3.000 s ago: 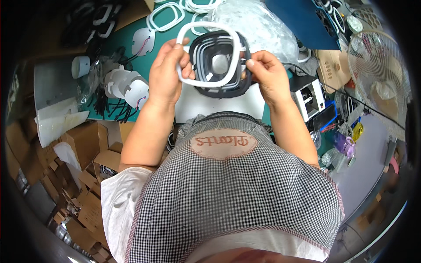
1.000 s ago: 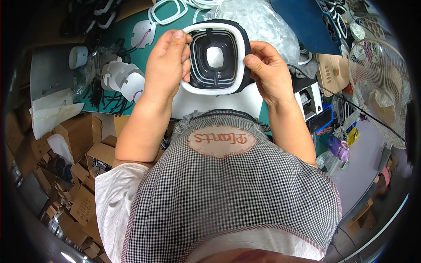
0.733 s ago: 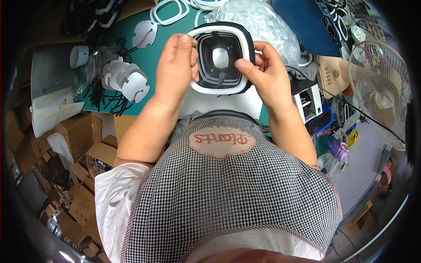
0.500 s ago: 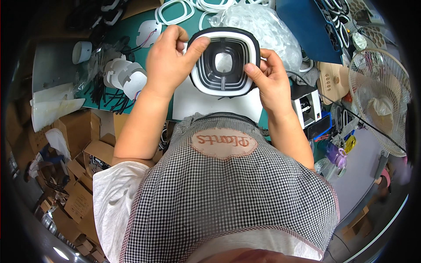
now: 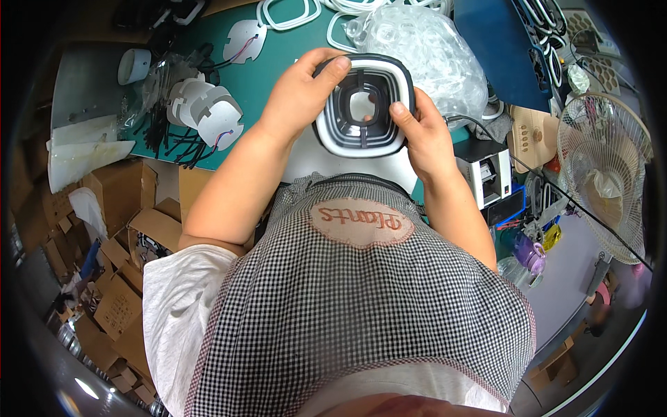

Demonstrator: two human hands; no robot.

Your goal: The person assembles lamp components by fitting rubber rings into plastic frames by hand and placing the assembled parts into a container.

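Note:
Both hands grip a rounded-square black housing (image 5: pixel 365 132) with a stepped inside, an opening in its middle and a white ring (image 5: pixel 352 151) round its face. My left hand (image 5: pixel 309 87) holds the upper left side, thumb pressed on the rim. At the right side, my right hand (image 5: pixel 422 132) has its thumb on the rim and its fingers behind. The housing is held above a white sheet (image 5: pixel 306 158) on the green table. Most fingers of both hands are hidden behind the part.
White plates with wires (image 5: pixel 221 127) lie on the green table (image 5: pixel 278 59) at left. Behind the housing sits a clear plastic bag of parts (image 5: pixel 424 55), with white rings (image 5: pixel 288 15) beyond. At right stand a small black-and-white machine (image 5: pixel 479 174) and a fan (image 5: pixel 604 167).
The housing and both hands have shifted slightly nearer to me. My left hand has moved right and closed in on the rim. The view has shifted a little.

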